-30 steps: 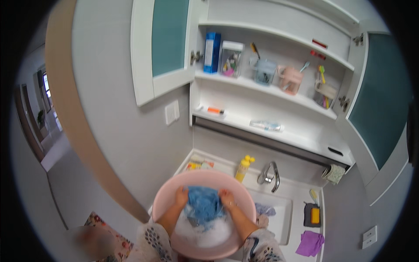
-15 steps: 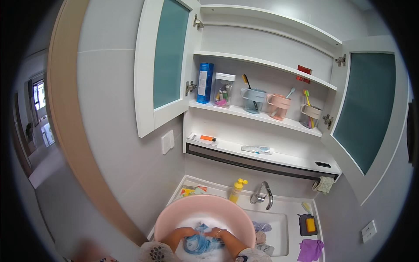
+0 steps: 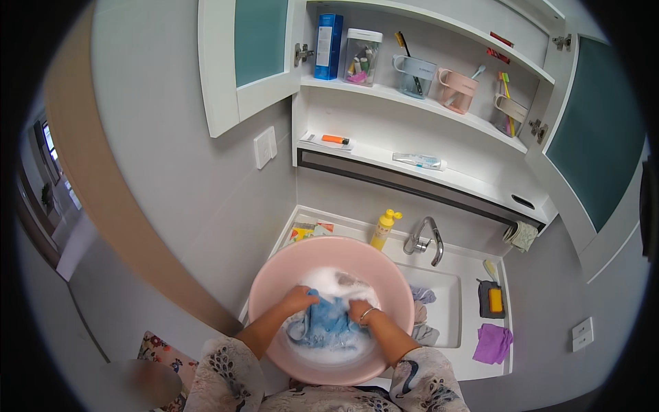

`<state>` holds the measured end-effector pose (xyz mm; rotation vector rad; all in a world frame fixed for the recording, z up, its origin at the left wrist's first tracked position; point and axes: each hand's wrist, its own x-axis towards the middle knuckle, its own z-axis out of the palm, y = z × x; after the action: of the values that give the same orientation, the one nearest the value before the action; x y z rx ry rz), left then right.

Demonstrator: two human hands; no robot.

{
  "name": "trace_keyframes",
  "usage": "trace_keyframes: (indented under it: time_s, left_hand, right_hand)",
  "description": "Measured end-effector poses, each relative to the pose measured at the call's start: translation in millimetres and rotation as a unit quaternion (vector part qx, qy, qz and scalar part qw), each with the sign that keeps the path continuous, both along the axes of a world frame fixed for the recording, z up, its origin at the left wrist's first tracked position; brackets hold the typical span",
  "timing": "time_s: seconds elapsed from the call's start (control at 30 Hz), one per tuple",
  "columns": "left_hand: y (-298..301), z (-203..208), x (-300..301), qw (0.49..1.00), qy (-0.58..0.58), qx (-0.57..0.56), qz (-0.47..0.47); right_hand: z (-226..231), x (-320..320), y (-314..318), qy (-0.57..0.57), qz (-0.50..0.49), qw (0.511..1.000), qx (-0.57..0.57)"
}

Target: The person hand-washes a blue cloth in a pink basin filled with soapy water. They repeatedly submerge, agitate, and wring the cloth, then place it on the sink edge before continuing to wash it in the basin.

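A wet blue cloth [image 3: 327,324] lies spread between my hands, partly in white suds, inside a large pink basin [image 3: 264,288]. My left hand [image 3: 299,300] is closed on its upper left edge. At the opposite side my right hand [image 3: 359,311], with a bracelet at the wrist, has its fingers closed on the cloth's right edge. Suds [image 3: 329,280] fill the basin beyond the cloth, and a greyish patch of fabric shows through them near the far side.
Right of the basin, a white sink [image 3: 449,309] holds crumpled clothes [image 3: 425,334] under a tap [image 3: 429,240]. A yellow bottle [image 3: 386,230] stands behind. Purple cloth [image 3: 492,343] and yellow soap [image 3: 495,300] lie rightmost. Open cabinet doors [image 3: 255,113] hang above. A person in floral clothing [image 3: 154,349] is at lower left.
The view has tipped downward, so the basin sits higher and shows more fully. The blue cloth, bunched before, is now spread out between my hands.
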<state>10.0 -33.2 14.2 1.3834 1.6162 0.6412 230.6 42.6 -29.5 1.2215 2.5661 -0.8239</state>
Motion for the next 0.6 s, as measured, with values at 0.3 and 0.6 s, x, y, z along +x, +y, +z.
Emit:
trace_keyframes:
  time_s: [0.3, 0.6]
  left_hand:
    - [11.9, -28.0, 31.9, 0.774, -0.456, 0.007, 0.439]
    - [-0.6, -29.2, 103.5, 0.751, -0.611, -0.114, 0.222]
  right_hand:
    - [57.2, -49.2, -38.7, 0.495, -0.288, 0.818, -0.054]
    - [51.7, -58.0, -19.6, 0.468, -0.313, 0.81, 0.162]
